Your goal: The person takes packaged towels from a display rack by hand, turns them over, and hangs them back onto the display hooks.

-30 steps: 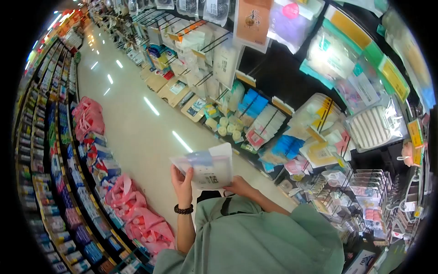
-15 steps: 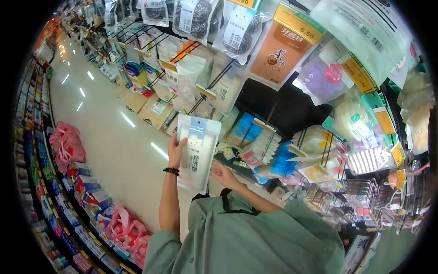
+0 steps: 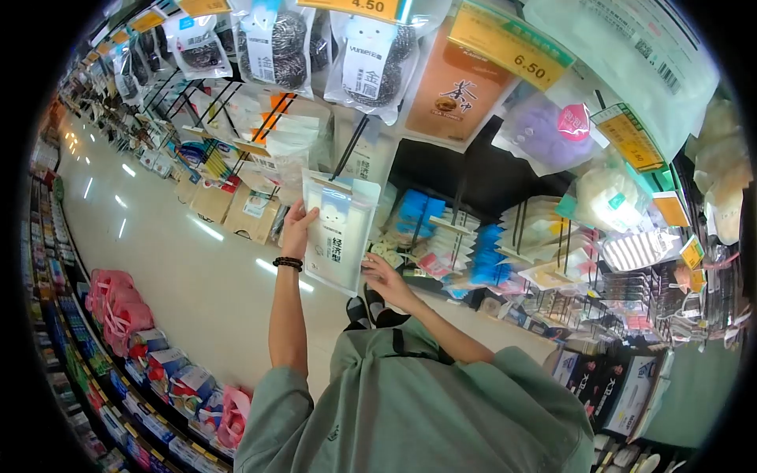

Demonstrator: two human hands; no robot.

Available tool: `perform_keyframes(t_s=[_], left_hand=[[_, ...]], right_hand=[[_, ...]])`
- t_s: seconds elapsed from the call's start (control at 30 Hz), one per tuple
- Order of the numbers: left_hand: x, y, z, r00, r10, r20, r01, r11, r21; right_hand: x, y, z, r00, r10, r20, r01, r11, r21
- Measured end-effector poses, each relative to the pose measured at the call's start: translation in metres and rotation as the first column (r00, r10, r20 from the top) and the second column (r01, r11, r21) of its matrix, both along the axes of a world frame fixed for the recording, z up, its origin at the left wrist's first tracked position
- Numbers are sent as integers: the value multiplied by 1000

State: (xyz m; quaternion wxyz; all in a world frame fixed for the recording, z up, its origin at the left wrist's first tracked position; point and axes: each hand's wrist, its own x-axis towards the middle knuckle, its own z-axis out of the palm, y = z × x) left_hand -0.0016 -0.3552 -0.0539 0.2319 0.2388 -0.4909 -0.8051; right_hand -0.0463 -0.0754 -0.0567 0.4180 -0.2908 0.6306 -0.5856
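Note:
A flat white plastic packet [image 3: 339, 236] with a blue top and black Chinese lettering stands upright before me. Wrapped round its left edge is my left hand [image 3: 296, 229], closed with the thumb on the front. My right hand [image 3: 388, 281] is at the lower right edge, fingers slightly bent and apart; whether they touch the packet is hard to tell. The packet's top meets the front end of a black display hook [image 3: 349, 147]. Behind it on the rack hangs a similar packet [image 3: 367, 154], partly hidden.
Bagged steel scourers [image 3: 377, 63] and an orange-brown tea towel pack [image 3: 457, 98] hang above. Blue-and-white packs [image 3: 418, 214] hang to the right. Cardboard-coloured packs [image 3: 251, 217] sit left of the rack. Across the shiny aisle floor [image 3: 189, 260] are shelves with pink bundles [image 3: 118, 307].
The packet has moved up, with my left hand on it, to the end of the hook. My right hand has risen beside its lower right edge. The view has shifted, showing my feet.

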Motion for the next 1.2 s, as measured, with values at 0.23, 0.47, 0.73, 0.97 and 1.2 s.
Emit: perform_keyframes(t_s=[0.23,0.47,0.73,0.97,1.2], left_hand=[[-3,-6,6,999,-32,13,32,999,-6],[-7,-17,-2,998,-57,9,58,998,-41],[-15,-27,-9,998,-54,14,55,998,-41],[-26,-44,-26,991,-134,-22,132,989,-62],[-38,-50,-31,994,-92,54,96,992,-87]], right_hand=[[-12,-4,-15,999,46,16,-45,998,-39],[-26,-11,-20,996,90,7,-90,996,-10],[-45,-28,-41,995,89,-38,-91,994,-54],[-57,-34,-36,995,80,-51,-79,997,5],[-54,-39,-23,972,120,-200,-107,991,77]])
